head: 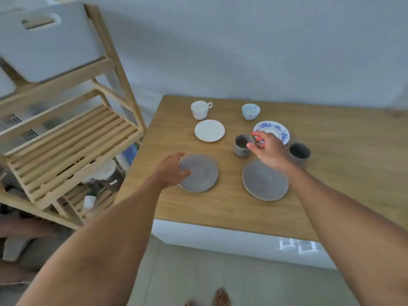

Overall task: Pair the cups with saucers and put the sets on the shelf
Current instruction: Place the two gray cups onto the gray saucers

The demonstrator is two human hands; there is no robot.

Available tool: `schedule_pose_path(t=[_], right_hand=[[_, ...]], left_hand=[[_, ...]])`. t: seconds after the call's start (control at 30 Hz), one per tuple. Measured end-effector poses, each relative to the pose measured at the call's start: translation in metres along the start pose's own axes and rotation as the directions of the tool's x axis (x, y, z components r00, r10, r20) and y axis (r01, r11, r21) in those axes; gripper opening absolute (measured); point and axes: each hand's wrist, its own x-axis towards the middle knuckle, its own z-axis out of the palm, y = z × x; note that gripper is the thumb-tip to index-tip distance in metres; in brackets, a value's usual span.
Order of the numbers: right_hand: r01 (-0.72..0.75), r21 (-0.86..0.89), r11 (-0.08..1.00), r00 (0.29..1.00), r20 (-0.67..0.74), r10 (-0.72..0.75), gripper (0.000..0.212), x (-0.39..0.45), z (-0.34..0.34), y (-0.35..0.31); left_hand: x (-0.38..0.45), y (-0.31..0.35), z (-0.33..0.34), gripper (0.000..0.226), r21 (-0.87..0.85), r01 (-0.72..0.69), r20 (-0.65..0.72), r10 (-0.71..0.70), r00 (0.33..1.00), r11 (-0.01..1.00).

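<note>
- Nearest to me, two bare forearms reach forward from the bottom of the view over the front edge of a wooden table (220,208).
- My left hand (171,170) lies over the near-left rim of the left grey saucer (198,173), fingers slightly spread and holding nothing; I cannot tell whether it presses on the rim or hovers just above it.
- A second grey saucer (265,180) lies to the right of the first, bare, beneath my right wrist.
- My right hand (268,151) is at the handle side of a grey cup (242,145), thumb and forefinger closing toward it; whether they grip the handle already I cannot tell.
- To do this step well, I judge I should pinch the handle firmly, lift the cup straight up, and set it in the centre well of a grey saucer while the left hand steadies that saucer.
- A second grey cup (299,152) stands right of my hand, near the blue-patterned saucer (274,129).
- Farther back sit a white saucer (209,130), a white cup (200,109) and a pale blue cup (250,111), all unpaired.
- To the left stands the slatted wooden shelf (72,142), its middle level bare, with a white bin (48,43) above.
- No brand, label or writing is readable anywhere.
</note>
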Motion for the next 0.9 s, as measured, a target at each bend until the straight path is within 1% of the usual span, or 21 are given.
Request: schedule_pose_path(t=[0.13, 0.2, 0.3, 0.4, 0.57, 0.7, 0.9], right_hand=[[-0.019, -0.011, 1.000, 1.000, -0.004, 0.019, 0.049, 0.008, 0.003, 0.007], [-0.028, -0.009, 1.000, 0.999, -0.025, 0.028, 0.047, 0.012, 0.005, 0.012], [-0.059, 0.004, 0.998, 0.997, -0.053, 0.059, 0.045, 0.017, 0.006, 0.018], [-0.075, -0.005, 0.997, 0.995, -0.062, 0.075, 0.048, 0.019, 0.007, 0.018], [-0.114, 0.033, 0.993, 0.991, -0.061, 0.116, 0.052, 0.025, 0.013, 0.019], [-0.141, 0.043, 0.989, 0.989, -0.045, 0.142, 0.046, 0.031, 0.014, 0.021], [-0.182, 0.032, 0.983, 0.983, -0.008, 0.182, 0.044, 0.036, 0.016, 0.032]], left_hand=[[0.004, -0.009, 0.000, 0.081, -0.033, 0.079, 0.002, -0.079, 0.997, 0.996], [0.009, -0.012, 0.001, 0.079, -0.057, 0.094, 0.014, -0.094, 0.995, 0.994], [0.015, -0.013, 0.001, 0.076, -0.131, 0.130, 0.030, -0.127, 0.991, 0.983], [0.022, -0.017, 0.001, 0.070, -0.208, 0.168, 0.041, -0.163, 0.986, 0.964], [0.034, -0.022, 0.002, 0.056, -0.380, 0.248, 0.072, -0.239, 0.968, 0.891], [0.037, -0.020, 0.005, 0.041, -0.486, 0.260, 0.107, -0.238, 0.965, 0.835], [0.043, -0.022, 0.007, 0.038, -0.575, 0.296, 0.182, -0.234, 0.955, 0.763]])
